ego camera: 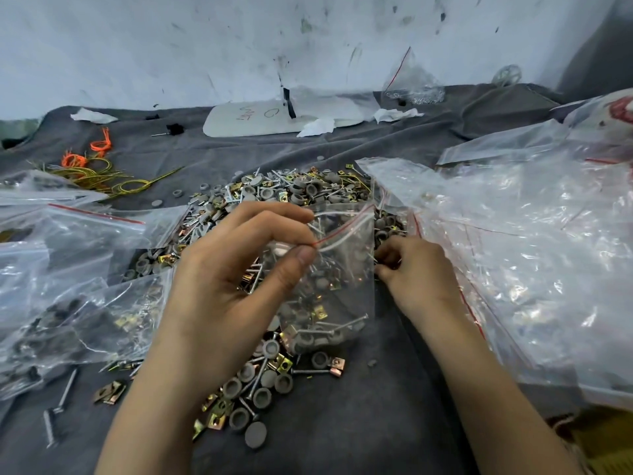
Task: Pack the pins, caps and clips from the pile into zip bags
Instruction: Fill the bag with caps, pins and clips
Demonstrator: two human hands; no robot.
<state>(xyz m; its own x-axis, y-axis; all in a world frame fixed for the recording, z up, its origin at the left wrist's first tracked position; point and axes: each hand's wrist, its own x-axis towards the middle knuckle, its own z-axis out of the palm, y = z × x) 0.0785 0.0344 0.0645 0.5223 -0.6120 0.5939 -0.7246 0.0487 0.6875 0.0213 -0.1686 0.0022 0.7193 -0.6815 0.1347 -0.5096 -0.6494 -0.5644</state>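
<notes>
A pile of grey caps, steel pins and brass clips (pixel 274 200) spreads over the grey cloth, from the centre down to the front. My left hand (pixel 236 269) pinches the red-lined mouth of a small clear zip bag (pixel 329 289), which hangs open and holds several caps, pins and clips at its bottom. To the right of the bag, my right hand (pixel 414 269) rests knuckles up on the pile with its fingers curled around small parts; what it grips is hidden.
Filled zip bags (pixel 68 303) lie at the left. A heap of empty clear bags (pixel 531 252) covers the right side. Orange and yellow ties (pixel 96 166) lie at the back left, a white board (pixel 274 118) and paper scraps by the wall.
</notes>
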